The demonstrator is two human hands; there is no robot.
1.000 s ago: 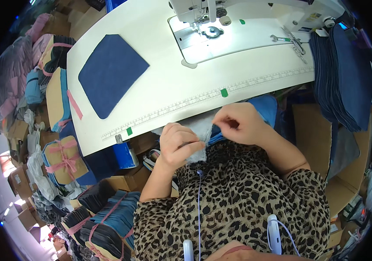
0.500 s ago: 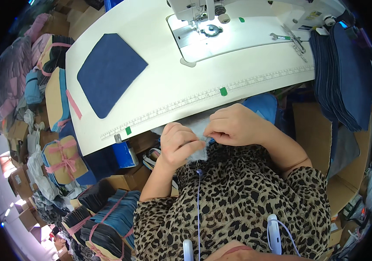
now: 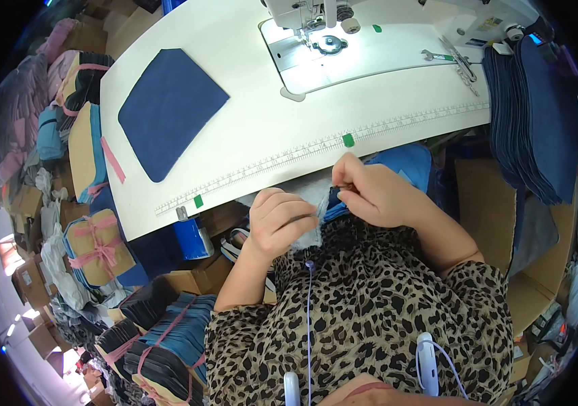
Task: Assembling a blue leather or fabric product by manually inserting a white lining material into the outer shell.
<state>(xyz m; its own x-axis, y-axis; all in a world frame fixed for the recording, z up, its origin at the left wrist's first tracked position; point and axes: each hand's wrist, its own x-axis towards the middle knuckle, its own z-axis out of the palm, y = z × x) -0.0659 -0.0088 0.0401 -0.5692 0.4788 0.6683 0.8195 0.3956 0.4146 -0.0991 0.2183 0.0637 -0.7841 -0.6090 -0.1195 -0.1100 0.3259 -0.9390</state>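
My left hand (image 3: 279, 220) is closed around a pale grey, fluffy piece of cloth (image 3: 312, 237) just above my lap. A thin dark line shows between its fingers, too small to name. My right hand (image 3: 374, 192) is beside it, thumb and forefinger pinching a small dark scrap (image 3: 334, 195) at the cloth's right side. Whether the scrap is joined to the cloth I cannot tell. Bright blue cloth (image 3: 402, 165) lies behind and under my right hand, below the table edge.
A white sewing table (image 3: 255, 128) with a printed ruler strip holds a navy fabric panel (image 3: 170, 115). The lit sewing machine (image 3: 312, 17) stands at the back, a wrench (image 3: 437, 57) to its right. Stacked navy panels (image 3: 546, 122) hang over the right edge. Tied bundles (image 3: 99, 247) lie left.
My right hand has moved slightly up and right, away from my left hand, and a dark scrap now shows in its pinch. My left hand has stayed in place on the grey cloth.
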